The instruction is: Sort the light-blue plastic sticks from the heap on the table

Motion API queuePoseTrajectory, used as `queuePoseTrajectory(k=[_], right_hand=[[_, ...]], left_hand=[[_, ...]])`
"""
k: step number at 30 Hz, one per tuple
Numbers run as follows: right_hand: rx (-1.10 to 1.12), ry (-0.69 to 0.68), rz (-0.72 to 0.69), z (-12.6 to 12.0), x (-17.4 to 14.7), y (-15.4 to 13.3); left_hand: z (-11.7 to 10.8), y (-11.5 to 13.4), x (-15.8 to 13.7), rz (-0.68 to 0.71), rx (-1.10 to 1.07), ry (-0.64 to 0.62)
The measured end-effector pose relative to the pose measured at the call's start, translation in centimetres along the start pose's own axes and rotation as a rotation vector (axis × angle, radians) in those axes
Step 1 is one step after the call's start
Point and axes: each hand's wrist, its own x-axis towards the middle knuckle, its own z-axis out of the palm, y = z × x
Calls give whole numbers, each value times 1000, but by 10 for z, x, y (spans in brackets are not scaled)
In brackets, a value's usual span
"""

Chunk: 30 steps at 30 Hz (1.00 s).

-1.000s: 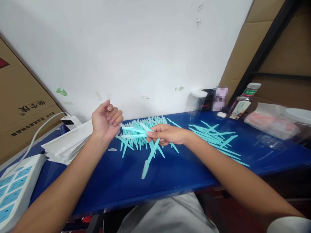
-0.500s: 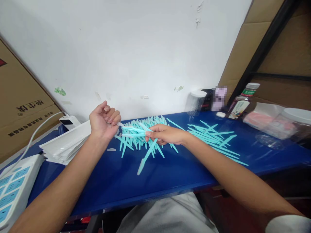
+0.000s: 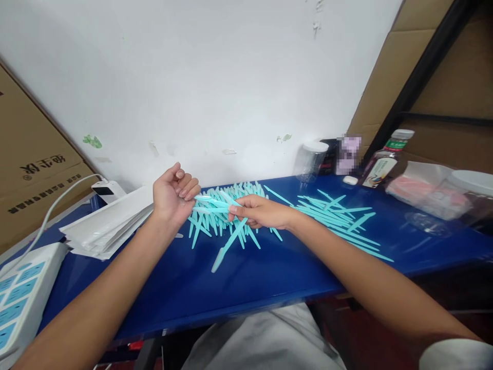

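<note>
Pinched in my right hand (image 3: pixel 254 211) are several teal eyebrow razors (image 3: pixel 215 207), fanned out with their blade ends toward the left; one razor (image 3: pixel 227 246) points down toward me. My left hand (image 3: pixel 176 192) is closed, palm up, its fingertips at the end of the uppermost held razor. A small clear blade cap was at those fingertips; the fingers now mostly hide it. Behind and below my hands lies a dense heap of teal razors (image 3: pixel 234 192). To the right of it is a looser pile of teal razor sticks (image 3: pixel 335 213).
The blue table (image 3: pixel 246 280) meets a white wall. White bags (image 3: pixel 103 226), a white charging device (image 3: pixel 108 190) and a power strip (image 3: pixel 29 288) are at left. Toward the right stand a clear jar (image 3: pixel 311 160), a bottle (image 3: pixel 387 159) and a pink-filled bag (image 3: pixel 423 187).
My left hand has moved right, bringing its fingertips and the clear cap against the end of a held razor. My right hand stays nearly still, still gripping the razors.
</note>
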Motion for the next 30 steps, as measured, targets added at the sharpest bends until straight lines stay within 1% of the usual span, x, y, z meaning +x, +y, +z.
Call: queuePoseTrajectory(k=[4, 7, 11, 14, 18, 20, 22, 24, 25, 28, 30], right_hand=[[-14, 4, -3, 1, 0, 0], [-23, -21, -9, -1, 0, 0], [-24, -30, -1, -3, -1, -1], [-12, -29, -2, -4, -1, -1], [1, 10, 8, -5, -1, -2], [-10, 24, 9, -6, -1, -2], [-12, 36, 9, -9, -2, -2], [-12, 51, 7, -12, -2, -3], [-14, 59, 4, -14, -3, -4], [-34, 74, 4, -18, -4, -6], [-56, 66, 2, -18, -4, -7]], left_hand=[[1, -3, 0, -74, 60, -12], [0, -7, 2, -150, 89, -52], [0, -10, 5, -181, 59, -73], [0, -8, 8, -161, 5, -5], [-6, -1, 16, -85, -19, 175], [-11, 0, 20, -22, 31, 221], [-18, 0, 24, 37, 141, 228], [-23, -1, 26, 74, 313, 188], [-25, -1, 26, 76, 409, 138], [-25, -5, 23, 34, 651, -85], [-23, -8, 19, 6, 734, -191]])
